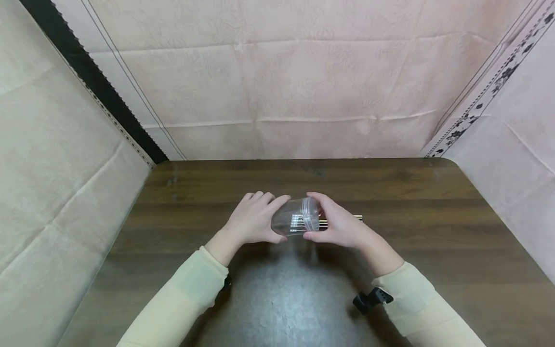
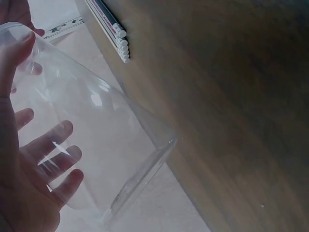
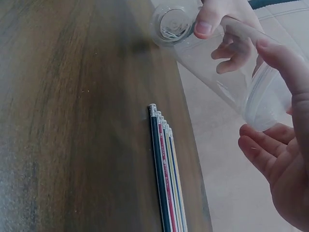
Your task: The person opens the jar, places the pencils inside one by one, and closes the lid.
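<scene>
A clear plastic jar (image 1: 284,217) lies on its side in the air over the table, held between both hands. My left hand (image 1: 253,220) grips its base end, thumb on the near side and fingers spread around the far side. At the other end, my right hand (image 1: 340,222) holds the ringed rim (image 3: 258,94) between thumb and fingers. In the left wrist view, several fingers show through the see-through wall. Beneath the jar, a row of pencils (image 3: 168,169) with white eraser ends lies side by side on the table, partly hidden by my right hand in the head view.
The brown wooden table (image 1: 195,289) ends in a straight far edge. Pale cloth (image 1: 303,86) hangs behind it and along both sides. A dark strip (image 1: 104,86) runs down the cloth at left. A small black device (image 1: 373,299) sits at my right wrist.
</scene>
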A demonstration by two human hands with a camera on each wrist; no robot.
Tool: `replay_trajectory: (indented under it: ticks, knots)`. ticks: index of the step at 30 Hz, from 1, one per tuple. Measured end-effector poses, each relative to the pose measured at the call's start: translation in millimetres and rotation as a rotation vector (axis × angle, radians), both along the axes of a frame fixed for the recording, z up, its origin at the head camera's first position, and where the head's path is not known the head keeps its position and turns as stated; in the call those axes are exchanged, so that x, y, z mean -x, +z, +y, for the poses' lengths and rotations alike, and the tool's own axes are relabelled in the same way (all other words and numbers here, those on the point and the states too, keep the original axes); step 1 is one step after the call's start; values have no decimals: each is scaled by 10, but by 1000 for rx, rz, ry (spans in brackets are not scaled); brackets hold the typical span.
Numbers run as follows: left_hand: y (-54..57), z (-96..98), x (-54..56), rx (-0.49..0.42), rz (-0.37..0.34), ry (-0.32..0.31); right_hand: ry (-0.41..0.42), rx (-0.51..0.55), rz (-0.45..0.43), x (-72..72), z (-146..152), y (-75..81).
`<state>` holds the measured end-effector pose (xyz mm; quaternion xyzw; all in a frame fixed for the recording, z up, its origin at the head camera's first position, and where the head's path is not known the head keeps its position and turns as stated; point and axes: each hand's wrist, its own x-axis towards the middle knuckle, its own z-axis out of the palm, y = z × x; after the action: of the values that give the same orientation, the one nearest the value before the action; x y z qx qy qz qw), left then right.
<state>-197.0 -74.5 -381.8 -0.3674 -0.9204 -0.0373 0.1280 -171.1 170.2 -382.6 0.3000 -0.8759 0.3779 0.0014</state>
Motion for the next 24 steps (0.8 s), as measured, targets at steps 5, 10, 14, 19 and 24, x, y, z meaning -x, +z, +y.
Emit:
replay_trajectory:
  ticks: [5,10,14,19,24]
  knots:
    - [3,-2,4,3,4,14,-15,-2,-48,-20,15,4]
    - [-8,-11,12,-9,42,27,-79,43,-85,-37,15,9]
    - [-10,-22,17,-8,74,41,-130,59,-108,-28,-16,27]
    - [9,-10,30,-1,87,48,-164,43,-138,-9,-64,53]
    - [27,-10,25,31,79,48,-149,77,-157,-8,-88,64]
